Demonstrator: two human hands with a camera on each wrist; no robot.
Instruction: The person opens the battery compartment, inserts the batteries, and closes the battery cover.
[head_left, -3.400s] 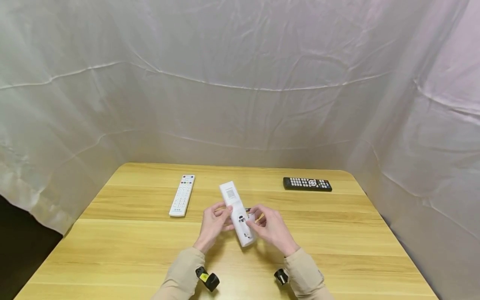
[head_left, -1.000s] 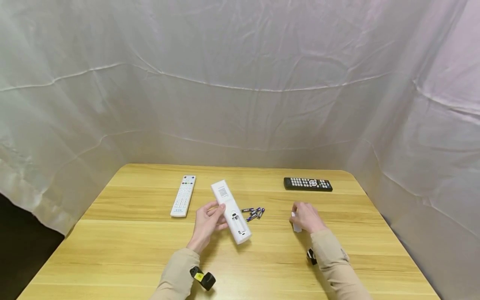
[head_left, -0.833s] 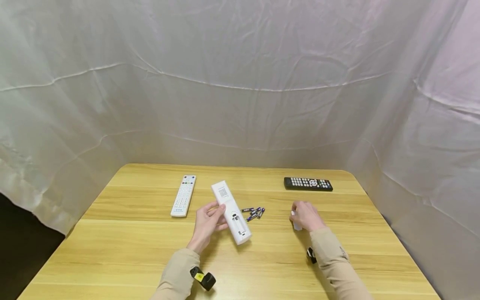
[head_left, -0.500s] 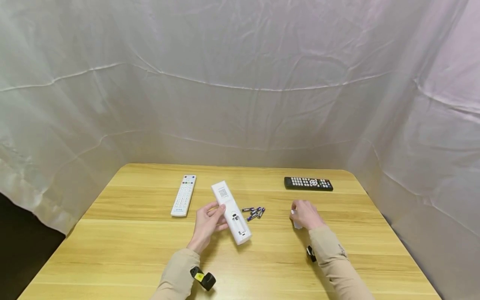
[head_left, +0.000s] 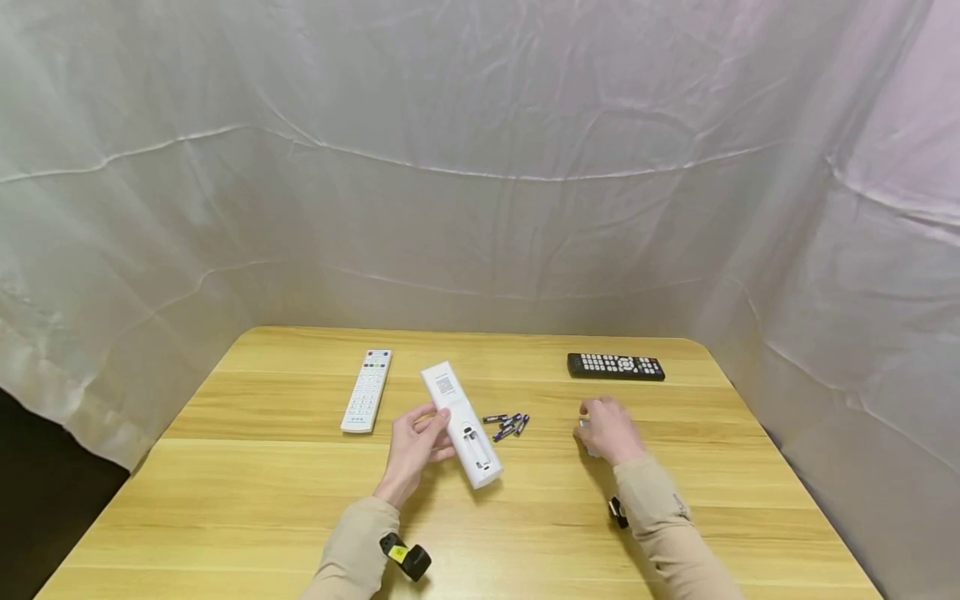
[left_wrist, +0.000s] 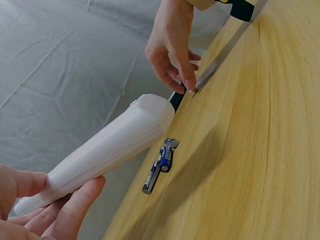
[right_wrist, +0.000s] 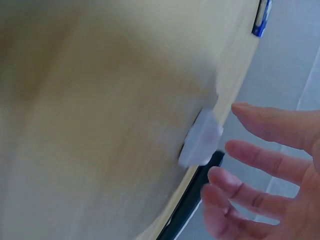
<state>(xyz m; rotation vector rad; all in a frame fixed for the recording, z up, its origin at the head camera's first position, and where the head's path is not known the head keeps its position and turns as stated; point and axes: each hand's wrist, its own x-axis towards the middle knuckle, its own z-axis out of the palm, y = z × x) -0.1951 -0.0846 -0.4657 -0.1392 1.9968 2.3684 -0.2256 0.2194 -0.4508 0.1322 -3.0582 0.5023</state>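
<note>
My left hand [head_left: 411, 450] grips a white remote control [head_left: 459, 417] above the table, its back up and its battery compartment uncovered. In the left wrist view, the thumb and fingers pinch one end of this remote. A white battery cover [right_wrist: 201, 138] lies on the table, mostly hidden under my right hand [head_left: 611, 429] in the head view. The right wrist view shows that hand's fingers spread a little and apart from the cover. Between the hands, several blue-and-silver batteries [head_left: 507, 427] lie in a loose cluster, just right of the held remote.
A second white remote [head_left: 367, 392] lies button side up on the left of the wooden table [head_left: 300, 517]. A black remote [head_left: 615, 367] lies at the back right, beyond my right hand. Grey cloth [head_left: 480, 208] hangs around the table's back and sides.
The right hand has taken the battery cover off the held remote, carried it right and let go of it on the table. The left hand has shifted slightly left with the remote.
</note>
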